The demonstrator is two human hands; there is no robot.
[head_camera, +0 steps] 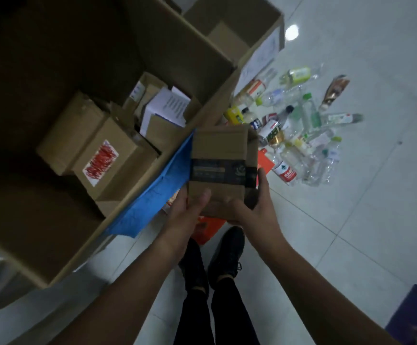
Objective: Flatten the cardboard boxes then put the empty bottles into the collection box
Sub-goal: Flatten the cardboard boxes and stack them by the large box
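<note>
A small cardboard box (221,168) with a black tape band is shown at frame centre, clasped between the left hand (187,212) at its near edge and the right hand (254,207) at its right side. The large open carton (117,210) of small boxes fills the left. Empty bottles (299,125) are scattered on the tiled floor (364,195), upper right.

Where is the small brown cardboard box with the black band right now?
The small brown cardboard box with the black band is mid-frame, held between left hand and right hand, above the floor.
</note>
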